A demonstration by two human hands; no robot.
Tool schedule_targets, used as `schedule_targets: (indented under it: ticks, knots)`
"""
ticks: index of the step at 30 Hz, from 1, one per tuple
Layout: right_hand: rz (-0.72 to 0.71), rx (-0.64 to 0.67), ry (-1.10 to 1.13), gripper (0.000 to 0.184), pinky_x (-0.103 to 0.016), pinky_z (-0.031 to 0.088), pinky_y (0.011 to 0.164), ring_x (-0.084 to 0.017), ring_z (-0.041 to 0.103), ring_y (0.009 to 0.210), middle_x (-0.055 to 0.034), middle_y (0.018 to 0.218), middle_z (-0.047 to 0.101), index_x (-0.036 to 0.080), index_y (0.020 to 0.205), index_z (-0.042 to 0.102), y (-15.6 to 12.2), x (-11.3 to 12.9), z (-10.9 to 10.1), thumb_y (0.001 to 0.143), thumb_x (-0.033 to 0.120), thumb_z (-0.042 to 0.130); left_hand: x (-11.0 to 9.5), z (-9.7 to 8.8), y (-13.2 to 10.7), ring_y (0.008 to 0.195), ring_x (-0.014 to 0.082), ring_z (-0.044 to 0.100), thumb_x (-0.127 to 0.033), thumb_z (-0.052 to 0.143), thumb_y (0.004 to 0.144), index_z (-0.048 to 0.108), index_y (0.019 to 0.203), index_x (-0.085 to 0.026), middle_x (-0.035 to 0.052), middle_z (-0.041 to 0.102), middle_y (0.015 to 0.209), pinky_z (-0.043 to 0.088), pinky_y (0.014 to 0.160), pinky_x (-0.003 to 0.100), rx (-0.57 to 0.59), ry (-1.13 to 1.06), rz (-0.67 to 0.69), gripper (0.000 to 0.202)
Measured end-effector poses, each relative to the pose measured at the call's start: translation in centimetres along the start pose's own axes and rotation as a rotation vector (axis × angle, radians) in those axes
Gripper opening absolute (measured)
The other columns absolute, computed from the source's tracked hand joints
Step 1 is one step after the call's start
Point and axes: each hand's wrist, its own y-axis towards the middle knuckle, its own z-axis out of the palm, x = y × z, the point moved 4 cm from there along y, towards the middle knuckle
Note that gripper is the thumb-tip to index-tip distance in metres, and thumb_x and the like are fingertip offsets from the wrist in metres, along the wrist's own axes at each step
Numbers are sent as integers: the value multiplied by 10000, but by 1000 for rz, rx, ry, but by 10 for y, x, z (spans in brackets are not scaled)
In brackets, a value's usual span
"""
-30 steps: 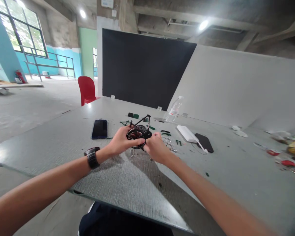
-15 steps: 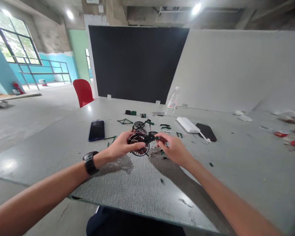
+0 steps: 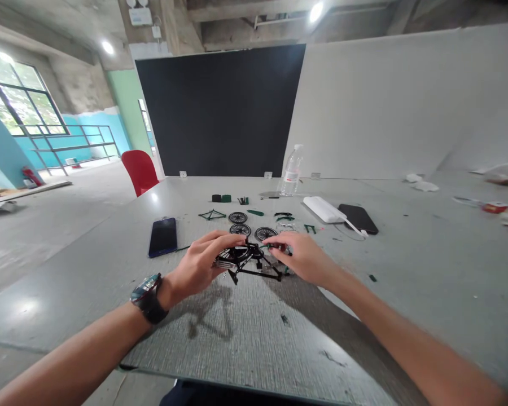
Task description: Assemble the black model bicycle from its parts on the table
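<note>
A small black model bicycle [image 3: 249, 261] hangs just above the grey table [image 3: 237, 332], tipped nearly flat. My left hand [image 3: 201, 264] grips it from the left, fingers curled over its wheel. My right hand [image 3: 301, 256] pinches the frame's right end with thumb and forefinger. Behind the hands lie three loose black spoked wheels [image 3: 240, 229], a green frame piece [image 3: 212, 215] and several small green and black parts [image 3: 284, 217].
A dark phone [image 3: 163, 236] lies left of my hands. A white power bank [image 3: 324, 209], with a cable, and a second black phone [image 3: 359, 218] lie at right. A water bottle [image 3: 292, 177] stands behind. Red chair [image 3: 138, 169] at the far left; litter [image 3: 495, 206] far right.
The model bicycle has gone from upright, wheel facing me, to tilted nearly flat and lower over the table. My right hand shifted from beside it to pinching its right end. My view swung upward.
</note>
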Motion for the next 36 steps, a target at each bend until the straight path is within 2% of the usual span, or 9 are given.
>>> schedule_targets:
  ticks: [3,6,9,14,20,25,36]
  knots:
    - [2,4,-16,316,-405,513,795,-231,675,912,-66,1073,756,287,1091,766,0,-2,1,907,333,514,-7,-1,0,1161,244,642,-25,539,892,440,1451,-236,117,682,1257,582,949,428,-8,55,80,606]
    - [1,12,-40,312,-389,490,750,-211,651,826,-74,1014,731,277,1091,772,0,-5,2,908,332,525,-13,-1,1,1165,231,633,1,506,895,448,1442,-214,124,670,1261,581,963,414,-5,76,156,591]
    - [-12,31,-53,296,-369,463,711,-191,621,762,-64,952,706,282,1087,772,0,-6,4,911,328,539,-16,-1,3,1160,224,626,-4,492,918,488,1408,-190,120,684,1203,582,964,415,-18,85,206,524]
    - [-30,53,-38,248,-349,457,735,-183,625,806,-43,927,707,270,1058,756,-1,-3,4,903,309,567,-19,-3,4,1156,240,629,-31,524,945,576,1275,-109,137,700,1153,581,958,425,-46,53,319,343]
    - [-5,70,-22,155,-359,458,741,-189,630,806,-24,893,719,262,974,707,-1,-4,4,870,311,602,-23,-6,3,1090,213,653,75,551,867,637,1065,-114,124,654,1153,590,909,373,-86,134,320,287]
    - [7,90,-21,104,-375,462,769,-199,638,836,-27,902,725,253,904,690,-1,-3,4,844,295,616,-22,-7,-1,1099,190,629,36,568,878,666,1030,-143,97,586,1189,573,919,337,-155,226,312,254]
    - [11,125,-18,132,-377,472,787,-206,653,859,-35,930,735,256,911,727,0,-2,7,836,279,621,-19,-6,-2,1021,187,614,26,589,854,675,1017,-153,68,556,1114,566,855,337,-171,244,313,258]
